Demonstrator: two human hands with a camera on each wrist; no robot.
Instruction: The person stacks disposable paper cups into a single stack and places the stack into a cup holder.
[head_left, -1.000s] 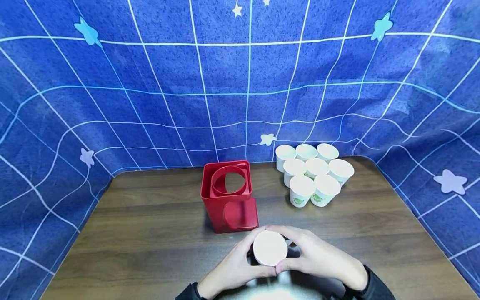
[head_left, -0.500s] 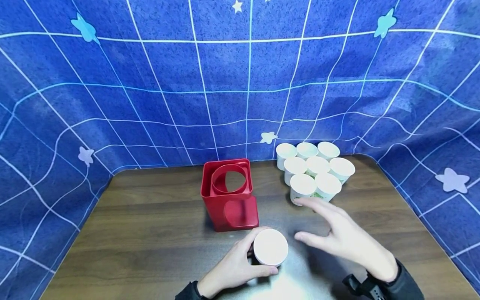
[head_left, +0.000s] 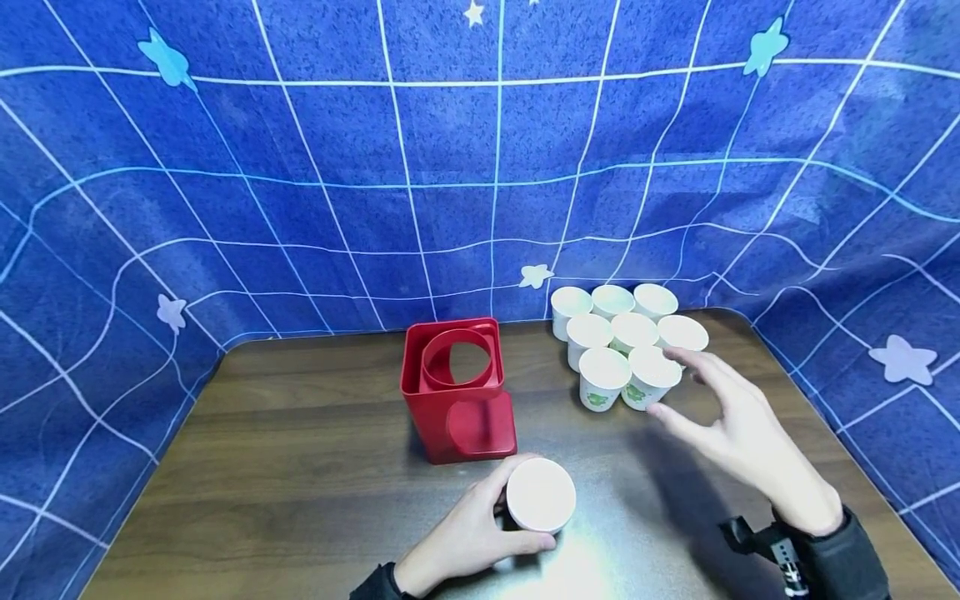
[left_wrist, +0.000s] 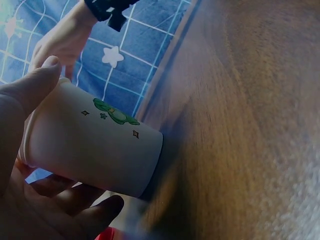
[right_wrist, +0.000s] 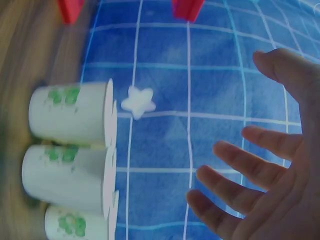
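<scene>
Right hand [head_left: 738, 425] hangs above the surface [head_left: 300, 467] with fingers spread and relaxed, grasping nothing, its fingertips just beside the near-right edge of the cluster [head_left: 628, 346] of white paper cups. Left hand [head_left: 468, 537] grips one cup [head_left: 541, 495] that stands on the surface near the person, just in front of the red box [head_left: 459, 392]; the left wrist view shows the thumb and fingers curled round its wall.

The cups in the cluster stand rim to rim, touching or nearly so, and they look light. I judge the main risk to be a knock: spread fingers coming in from the side could brush a neighbour and tip it, and one tipped cup could push the others over or roll toward the surface's far right edge. A pinch on the thin rim could also crush it or let the cup slip. The held cup is less of a worry, though a hard squeeze could dent its wall. The box stands well apart from the right hand, so it is unlikely to be struck
</scene>
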